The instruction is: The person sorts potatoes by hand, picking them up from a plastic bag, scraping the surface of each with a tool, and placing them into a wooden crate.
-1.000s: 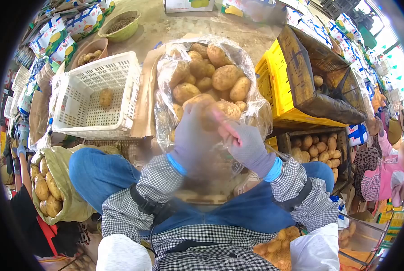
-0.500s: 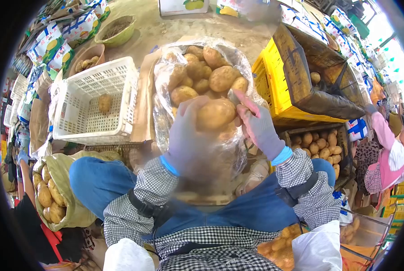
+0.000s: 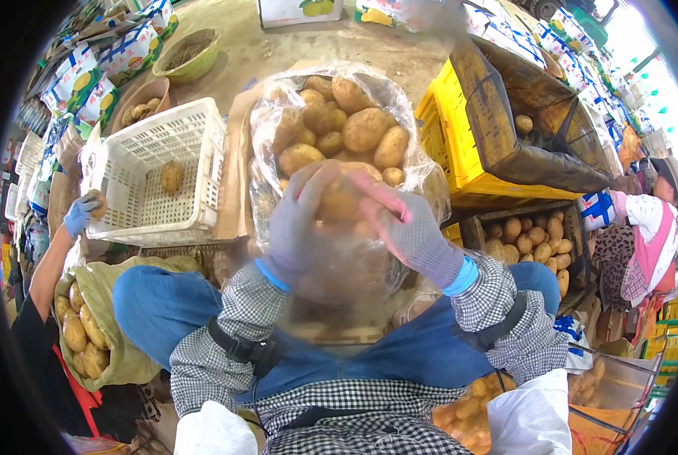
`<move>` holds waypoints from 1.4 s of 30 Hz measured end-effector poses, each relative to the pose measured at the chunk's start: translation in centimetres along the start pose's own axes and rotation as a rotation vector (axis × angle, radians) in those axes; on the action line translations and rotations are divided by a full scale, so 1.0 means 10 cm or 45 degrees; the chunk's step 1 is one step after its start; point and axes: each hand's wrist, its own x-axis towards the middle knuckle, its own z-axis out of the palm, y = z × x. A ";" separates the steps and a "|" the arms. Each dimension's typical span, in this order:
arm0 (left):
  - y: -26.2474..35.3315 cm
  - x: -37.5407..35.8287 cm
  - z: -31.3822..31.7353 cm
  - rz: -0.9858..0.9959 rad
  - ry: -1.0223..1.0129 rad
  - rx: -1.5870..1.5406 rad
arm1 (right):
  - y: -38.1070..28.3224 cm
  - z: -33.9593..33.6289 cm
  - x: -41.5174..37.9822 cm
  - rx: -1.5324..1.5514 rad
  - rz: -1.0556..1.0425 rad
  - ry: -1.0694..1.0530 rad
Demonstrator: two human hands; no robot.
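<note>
So a roundish, tan-skinned potato (image 3: pixel 340 202) is held dead centre, just over the near side of a clear plastic bag (image 3: pixel 427 178) heaped with more spuds at 12 o'clock. It's cupped from about 8 o'clock by the left hand in a grey knit glove (image 3: pixel 297 227), fingers curled in around it. The right hand, gloved to match (image 3: pixel 422 231), is brought in from 4 o'clock with fingers laid against the potato; whether it's really gripped there can't be told, too blurry. Presumably it's held two-handed so one side is steadied while the other stays reachable. A white slatted plastic crate (image 3: pixel 208 163) is parked at 9–10 o'clock and a yellow plastic crate (image 3: pixel 446 144) at 2, likely so both are within easy reach.
</note>
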 end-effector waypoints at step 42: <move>-1.11 0.28 0.46 -0.382 -0.542 0.222 | -0.86 -0.71 -0.23 0.037 0.023 0.641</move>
